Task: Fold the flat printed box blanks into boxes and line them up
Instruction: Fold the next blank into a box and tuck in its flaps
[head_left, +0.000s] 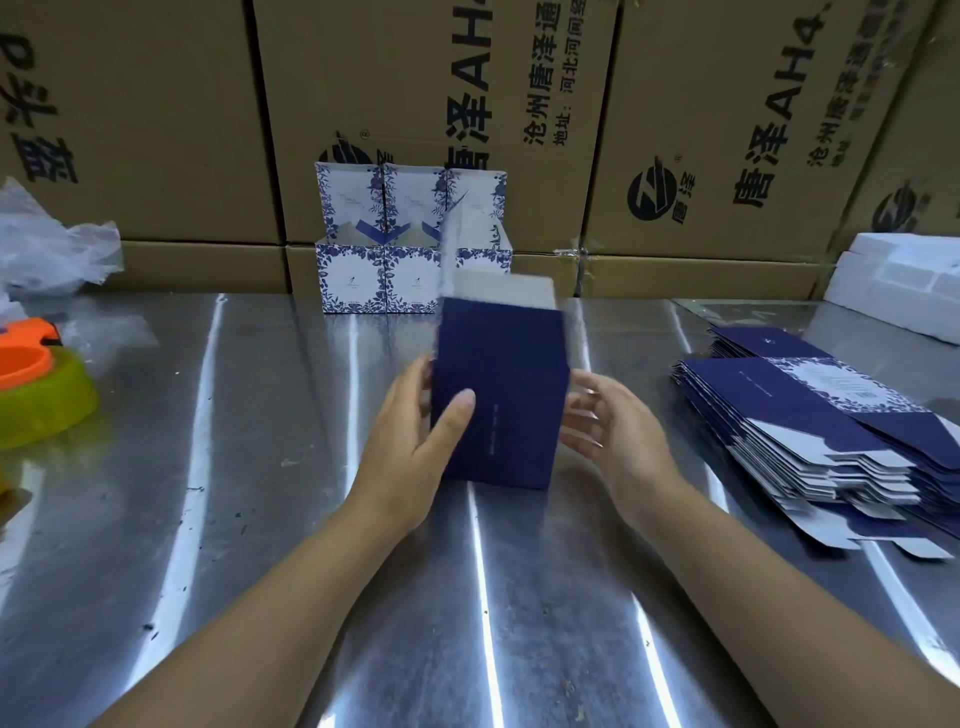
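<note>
At the middle of the steel surface (260, 519), mid-fold on one navy box (498, 405). Stands upright on its base, walls squared, top flap raised and blurred. Gripped by the left hand (415, 441), thumb laid across the front face and the rest wrapped round the left wall. Flanked by the right hand (618, 431), fingers (587, 410) spread and loose just beside the right wall, holding nothing; cannot tell whether the tips touch the card.

Against the brown cartons (156, 130) at the back, three finished boxes (410, 244) already side by side and touching, lids open and upright, the right-hand one partly hidden by the raised flap. To the right, a thick fanned stack of flat blanks (810, 431) lying unfolded. Judged early in the task: three lined up, one nearly formed, most yet to fold. Probably left for this box: settle the base, then slide back into the row at its right end.
</note>
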